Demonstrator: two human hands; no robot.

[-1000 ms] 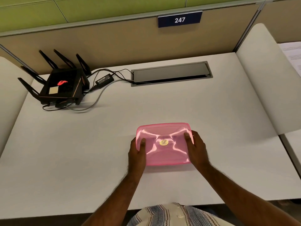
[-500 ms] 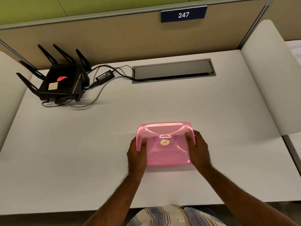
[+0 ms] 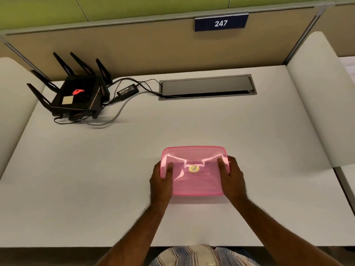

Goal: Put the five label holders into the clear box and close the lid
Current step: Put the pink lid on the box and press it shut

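With both hands clamped on it, the box sits lidded at the near middle of the surface (image 3: 96,179).

Your left hand (image 3: 161,184) holds the left end of the pink lid (image 3: 194,169) and your right hand (image 3: 233,181) the right end, each grip curled round the rim with a thumb pressed on top. No label holders show anywhere, and the tinted lid hides whatever lies inside. You can expect the box to feel light, thin and a little springy, its glossy plastic slick under the fingers, so grip it at the short ends and press near the corners. A black router (image 3: 76,95) stands far left.
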